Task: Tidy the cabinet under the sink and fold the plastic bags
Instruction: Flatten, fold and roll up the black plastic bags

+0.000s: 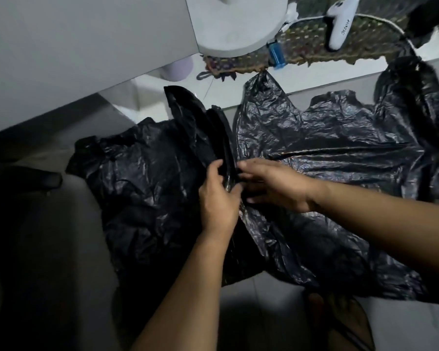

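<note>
Two big black plastic bags are spread out flat on the pale floor, the left bag [147,188] and the right bag [327,153] meeting in the middle. A gathered black strip [226,158] there is pinched by the left hand [217,198], fingers curled round it. The right hand [274,184] is laid mostly open and flat on the right bag, fingertips at that strip.

2 hands [241,188] together on crumpled black plastic bags [327,138] across a pale floor [261,297].
</note>
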